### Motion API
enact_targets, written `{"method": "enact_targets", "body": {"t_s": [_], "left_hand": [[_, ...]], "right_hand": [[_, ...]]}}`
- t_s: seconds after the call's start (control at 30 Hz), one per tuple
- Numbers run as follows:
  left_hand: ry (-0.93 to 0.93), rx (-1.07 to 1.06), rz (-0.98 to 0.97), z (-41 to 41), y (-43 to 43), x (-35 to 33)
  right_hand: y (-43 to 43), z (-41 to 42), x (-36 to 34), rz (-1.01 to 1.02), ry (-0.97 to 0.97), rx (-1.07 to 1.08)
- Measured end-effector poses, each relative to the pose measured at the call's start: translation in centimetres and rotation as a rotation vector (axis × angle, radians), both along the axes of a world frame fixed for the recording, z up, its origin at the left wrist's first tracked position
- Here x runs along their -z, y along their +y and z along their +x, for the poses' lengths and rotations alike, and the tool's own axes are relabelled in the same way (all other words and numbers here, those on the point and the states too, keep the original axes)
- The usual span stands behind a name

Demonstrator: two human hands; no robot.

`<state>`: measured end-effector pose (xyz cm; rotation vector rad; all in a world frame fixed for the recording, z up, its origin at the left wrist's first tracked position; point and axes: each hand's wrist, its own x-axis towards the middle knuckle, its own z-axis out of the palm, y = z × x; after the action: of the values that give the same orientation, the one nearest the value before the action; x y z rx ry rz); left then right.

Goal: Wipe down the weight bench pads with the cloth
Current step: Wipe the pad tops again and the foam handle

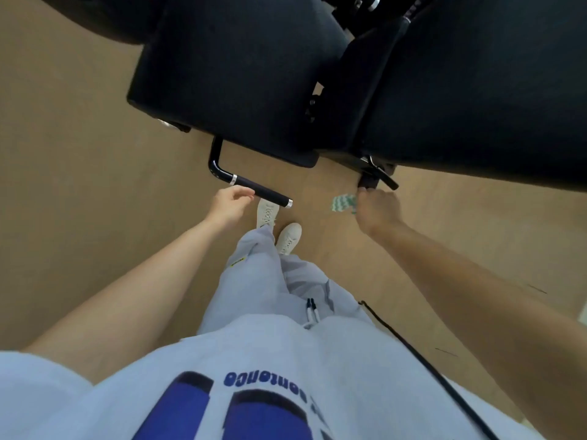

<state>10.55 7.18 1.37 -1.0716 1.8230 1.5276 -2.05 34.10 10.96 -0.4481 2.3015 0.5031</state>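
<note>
Two black bench pads fill the top of the head view: a seat pad (228,77) at the centre and a longer pad (476,90) on the right. My left hand (229,206) reaches to the black handle bar (257,190) below the seat pad, fingers curled at it but apart. My right hand (378,209) is shut on a green and white patterned cloth (342,204), which sticks out to the left of the fist. That hand hangs just under a black lever (376,174) on the bench frame.
The floor (79,185) is tan all round the bench. My legs in grey trousers and white shoes (279,227) stand just below the handle bar. A thin black cord (422,360) hangs across the lower right.
</note>
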Motion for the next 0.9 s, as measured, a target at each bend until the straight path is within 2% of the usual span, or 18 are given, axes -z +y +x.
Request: {"method": "enact_targets", "body": {"t_s": [0.13, 0.17, 0.2, 0.3, 0.4, 0.43, 0.47, 0.53, 0.63, 0.67, 0.73, 0.9], "left_hand": [[0.034, 0.090, -0.094, 1.2, 0.0, -1.7], [0.044, 0.138, -0.142, 1.3, 0.0, -2.0], [0.065, 0.197, -0.196, 1.3, 0.1, -1.9], [0.176, 0.407, -0.402, 0.6, -0.2, -0.1], [0.188, 0.618, -0.602, -0.7, -1.2, 2.2], [0.164, 0.698, -0.648, -1.2, -1.6, 3.0], [0.136, 0.796, -0.687, -1.6, -2.0, 3.6], [0.081, 0.986, -0.754, -2.1, -2.9, 5.1], [0.092, 1.050, -0.812, -2.5, -3.8, 6.4], [0.130, 1.032, -0.815, -2.6, -4.0, 6.8], [0.181, 1.003, -0.794, -2.3, -4.3, 7.2], [0.231, 1.067, -0.740, -2.4, -5.6, 7.8]], "right_hand": [[1.1, -0.5, 4.5, -0.530, -0.098, 1.318], [1.3, -0.5, 6.5, -0.661, -0.140, 1.621], [1.3, -0.6, 8.4, -0.785, -0.177, 1.837], [0.3, -1.6, 12.7, -1.043, -0.248, 2.083], [-2.7, -2.8, 12.2, -1.317, -0.412, 2.258], [-3.5, -3.0, 11.7, -1.357, -0.383, 2.247], [-3.9, -3.4, 11.6, -1.386, -0.354, 2.144], [-4.9, -4.1, 11.4, -1.314, -0.244, 1.778], [-5.0, -3.9, 12.2, -0.969, 0.028, 1.225], [-4.9, -3.7, 11.9, -0.884, 0.087, 1.129], [-4.9, -3.3, 11.4, -0.868, 0.074, 1.140], [-4.9, -1.9, 6.5, -0.880, 0.224, 1.395]]}}
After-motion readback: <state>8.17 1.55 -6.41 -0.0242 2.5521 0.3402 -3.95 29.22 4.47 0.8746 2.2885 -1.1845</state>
